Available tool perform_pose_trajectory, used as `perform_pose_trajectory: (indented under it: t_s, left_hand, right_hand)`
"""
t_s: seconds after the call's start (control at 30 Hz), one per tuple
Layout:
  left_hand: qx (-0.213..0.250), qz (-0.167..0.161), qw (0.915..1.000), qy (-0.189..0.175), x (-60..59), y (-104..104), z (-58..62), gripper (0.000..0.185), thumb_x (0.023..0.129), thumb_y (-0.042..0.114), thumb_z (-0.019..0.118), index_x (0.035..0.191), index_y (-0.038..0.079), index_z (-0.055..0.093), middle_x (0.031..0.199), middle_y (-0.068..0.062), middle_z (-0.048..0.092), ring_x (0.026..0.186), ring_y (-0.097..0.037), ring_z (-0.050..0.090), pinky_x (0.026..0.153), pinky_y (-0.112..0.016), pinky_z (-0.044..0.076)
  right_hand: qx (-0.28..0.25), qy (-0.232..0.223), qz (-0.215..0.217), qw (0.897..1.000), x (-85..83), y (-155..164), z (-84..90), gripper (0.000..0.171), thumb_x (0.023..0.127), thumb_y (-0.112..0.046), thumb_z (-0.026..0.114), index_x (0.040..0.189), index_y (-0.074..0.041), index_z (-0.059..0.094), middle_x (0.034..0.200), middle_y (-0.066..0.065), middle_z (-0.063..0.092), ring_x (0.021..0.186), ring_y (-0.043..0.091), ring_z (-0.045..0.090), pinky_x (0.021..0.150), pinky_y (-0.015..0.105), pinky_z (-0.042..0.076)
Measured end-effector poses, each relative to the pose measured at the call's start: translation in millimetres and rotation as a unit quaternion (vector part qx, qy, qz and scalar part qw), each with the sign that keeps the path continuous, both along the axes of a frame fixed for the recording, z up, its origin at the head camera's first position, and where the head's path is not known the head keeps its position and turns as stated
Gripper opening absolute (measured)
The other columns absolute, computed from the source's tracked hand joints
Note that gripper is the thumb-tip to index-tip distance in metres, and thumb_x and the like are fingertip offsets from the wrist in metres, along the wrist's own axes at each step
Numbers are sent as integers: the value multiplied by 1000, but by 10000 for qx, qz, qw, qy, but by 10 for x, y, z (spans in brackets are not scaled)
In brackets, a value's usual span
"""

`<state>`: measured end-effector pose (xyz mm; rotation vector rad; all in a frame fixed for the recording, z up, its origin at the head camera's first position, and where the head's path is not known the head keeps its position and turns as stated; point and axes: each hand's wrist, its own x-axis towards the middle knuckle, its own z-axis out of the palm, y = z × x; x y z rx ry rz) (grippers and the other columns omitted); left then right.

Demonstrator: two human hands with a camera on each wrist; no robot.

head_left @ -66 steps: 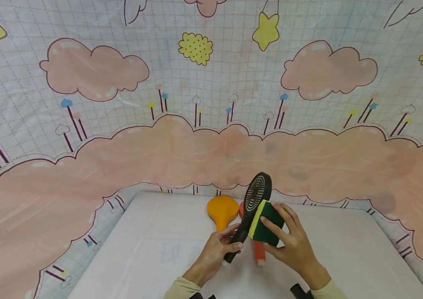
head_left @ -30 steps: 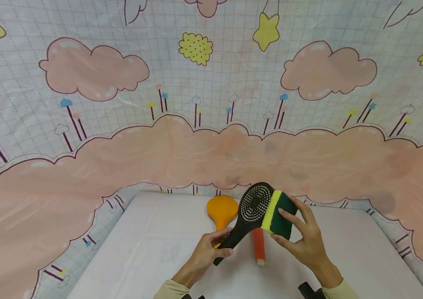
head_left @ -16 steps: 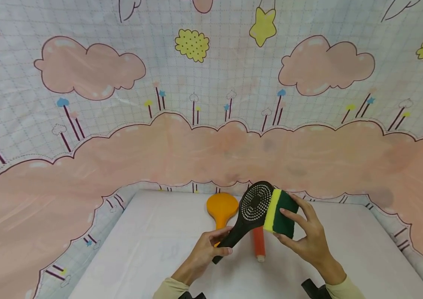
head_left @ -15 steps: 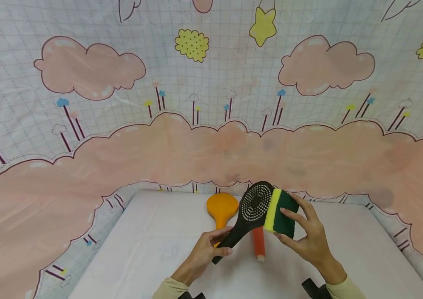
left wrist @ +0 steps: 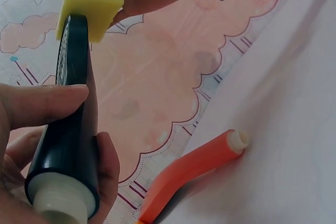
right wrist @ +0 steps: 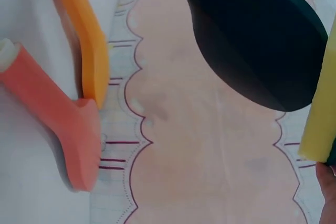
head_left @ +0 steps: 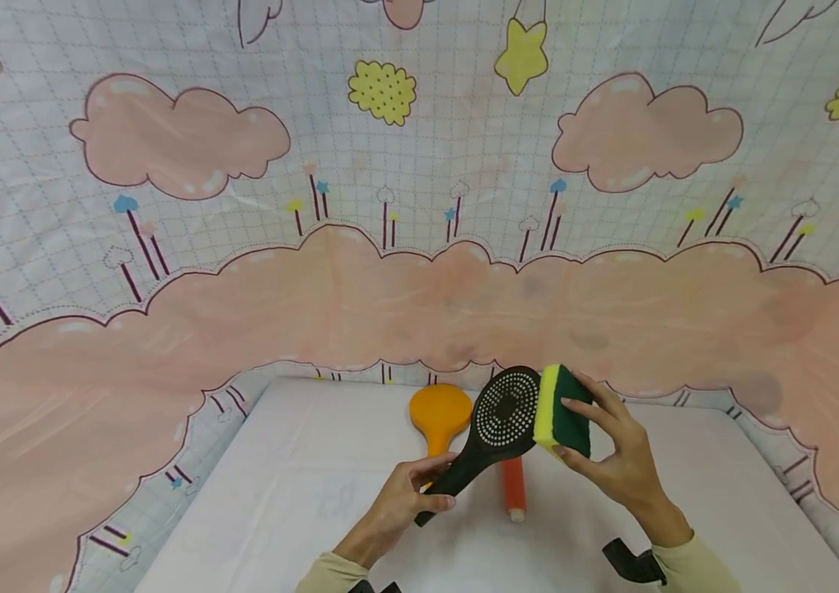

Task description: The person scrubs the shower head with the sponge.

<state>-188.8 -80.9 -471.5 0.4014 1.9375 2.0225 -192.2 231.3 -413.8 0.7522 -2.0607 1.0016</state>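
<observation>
Left hand [head_left: 398, 504] grips the handle of the black shower head [head_left: 496, 420], raised above the bench [head_left: 300, 494]; right hand [head_left: 622, 461] pinches the sponge [head_left: 563, 412], its yellow side touching the head's right rim. Orange [head_left: 440, 416] and red [head_left: 513, 486] shower heads lie below.

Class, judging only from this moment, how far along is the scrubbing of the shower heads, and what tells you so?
Midway, it seems. In hand: the left hand grips the black perforated plastic shower head by its handle, and the right hand holds the yellow-and-green sponge against its rim. Probably left: the orange shower head and the red one lie on the white table. Whether either is already cleaned cannot be told.
</observation>
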Motion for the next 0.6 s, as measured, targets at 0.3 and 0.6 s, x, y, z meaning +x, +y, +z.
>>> perform_pose_trajectory:
  t_s: [0.3, 0.6]
  left_hand:
    - [79, 293, 9993, -235, -10, 102, 11, 58, 78, 0, 76, 134, 4, 60, 109, -7, 65, 101, -18, 57, 87, -28, 50]
    - [42, 226, 9994, -255, -14, 113, 19, 59, 78, -2, 75, 134, 5, 60, 111, -7, 65, 103, -19, 57, 91, -30, 48]
  right_hand:
    - [57, 742, -280, 9968, 60, -114, -119, 57, 84, -55, 69, 117, -9, 70, 141, 28, 49, 139, 10, 39, 103, 11, 34]
    - [-13, 757, -223, 9969, 132, -126, -116, 60, 85, -59, 65, 115, -8, 71, 141, 26, 50, 140, 12, 39, 104, 11, 35]
